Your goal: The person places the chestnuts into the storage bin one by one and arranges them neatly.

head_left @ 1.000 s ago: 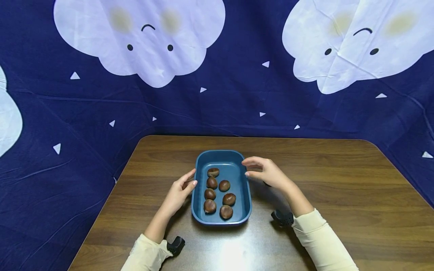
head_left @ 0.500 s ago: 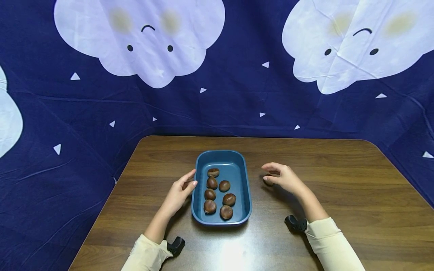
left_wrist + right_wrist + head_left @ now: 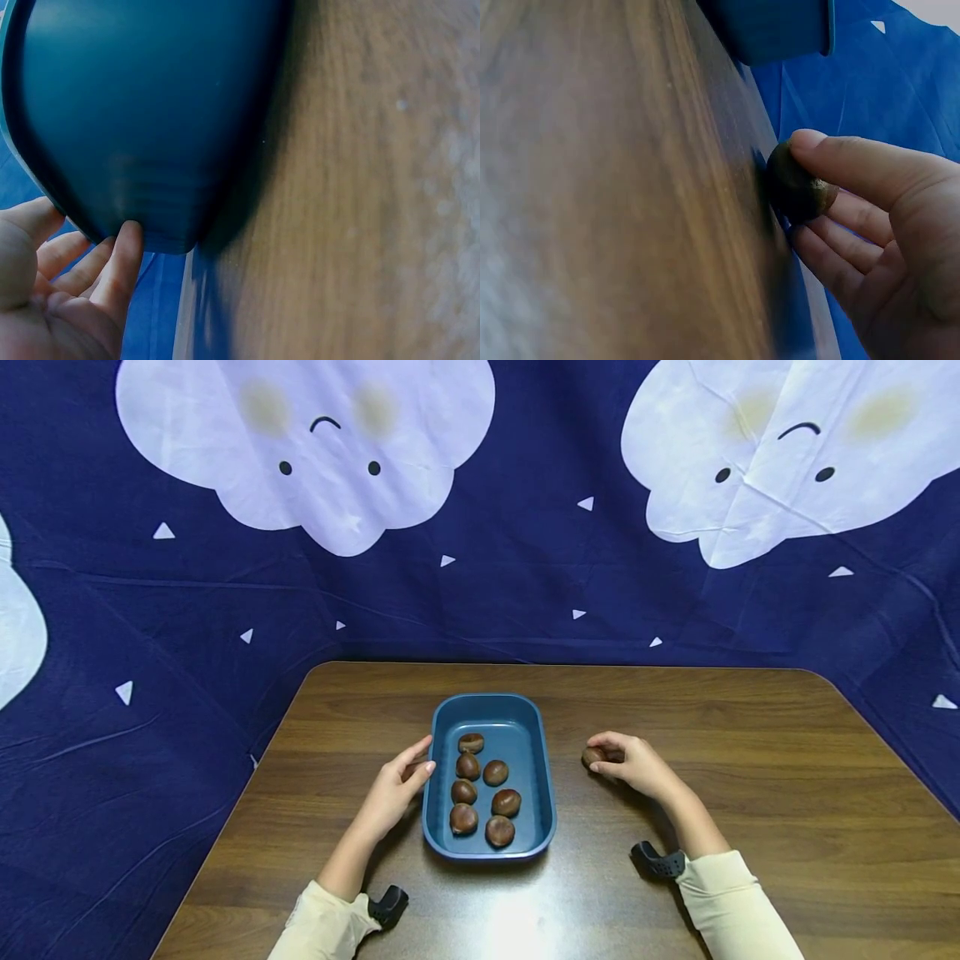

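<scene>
A blue rectangular container [image 3: 548, 777] stands on the table with several brown chestnuts [image 3: 463, 792] in two rough rows inside. My left hand [image 3: 395, 785] rests against its left side, fingers fairly straight. In the left wrist view, the fingertips [image 3: 129, 232] touch the outer wall and the thumb lies at the rim. Right of the container, my right hand [image 3: 633, 767] pinches a single chestnut [image 3: 592, 757] at the tabletop. The right wrist view shows this chestnut [image 3: 791, 184] between the thumb and fingers, close over the wood.
The brown wood-grain table [image 3: 750, 760] has rounded far corners. Behind it hangs a dark blue cloth [image 3: 525, 585] with white clouds and small triangles. Black wrist cameras [image 3: 388, 907] are strapped at both cream sleeves.
My right hand has moved right from the container's right rim to the lone chestnut, and its fingers have closed round it. The left hand and the container have stayed put.
</scene>
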{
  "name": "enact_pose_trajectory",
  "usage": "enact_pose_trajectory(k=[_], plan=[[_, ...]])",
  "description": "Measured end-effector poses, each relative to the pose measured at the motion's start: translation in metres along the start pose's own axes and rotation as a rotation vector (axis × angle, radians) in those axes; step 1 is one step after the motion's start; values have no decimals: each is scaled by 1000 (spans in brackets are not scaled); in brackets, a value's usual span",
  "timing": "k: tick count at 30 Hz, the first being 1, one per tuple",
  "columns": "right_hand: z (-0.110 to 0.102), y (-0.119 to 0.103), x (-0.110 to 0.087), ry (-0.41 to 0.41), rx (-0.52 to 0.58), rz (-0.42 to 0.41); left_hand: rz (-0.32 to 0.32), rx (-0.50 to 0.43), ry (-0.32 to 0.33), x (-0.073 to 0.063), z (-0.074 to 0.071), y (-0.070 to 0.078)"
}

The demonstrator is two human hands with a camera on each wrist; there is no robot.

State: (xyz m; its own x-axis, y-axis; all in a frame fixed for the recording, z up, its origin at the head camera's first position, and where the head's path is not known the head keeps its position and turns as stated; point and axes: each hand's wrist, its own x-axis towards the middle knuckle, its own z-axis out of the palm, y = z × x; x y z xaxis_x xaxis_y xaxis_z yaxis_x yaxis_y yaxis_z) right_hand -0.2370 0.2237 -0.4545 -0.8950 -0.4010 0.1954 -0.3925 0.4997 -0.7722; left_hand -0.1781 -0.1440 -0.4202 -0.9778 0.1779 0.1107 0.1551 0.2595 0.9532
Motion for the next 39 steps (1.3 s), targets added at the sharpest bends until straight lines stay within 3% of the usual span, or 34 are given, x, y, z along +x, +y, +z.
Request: enact_pose_trajectory(k=[8, 17, 22, 32, 35, 39], plan=[[1, -20, -3, 2, -7, 25, 2, 2, 2, 0, -1, -2], [4, 12, 2, 22, -25, 15, -6, -1, 1, 0, -1, -2], [3, 14, 5, 32, -54, -6, -1, -2, 2, 0, 0, -2], [-2, -1, 15, 51, -46, -21, 4, -9, 4, 1, 1, -1], [-3, -23, 18, 51, -40, -42, -1, -16, 2, 1, 1, 0], [-2, -30, 28, 59, -29, -104, -3, -29, 0, 1, 1, 0]])
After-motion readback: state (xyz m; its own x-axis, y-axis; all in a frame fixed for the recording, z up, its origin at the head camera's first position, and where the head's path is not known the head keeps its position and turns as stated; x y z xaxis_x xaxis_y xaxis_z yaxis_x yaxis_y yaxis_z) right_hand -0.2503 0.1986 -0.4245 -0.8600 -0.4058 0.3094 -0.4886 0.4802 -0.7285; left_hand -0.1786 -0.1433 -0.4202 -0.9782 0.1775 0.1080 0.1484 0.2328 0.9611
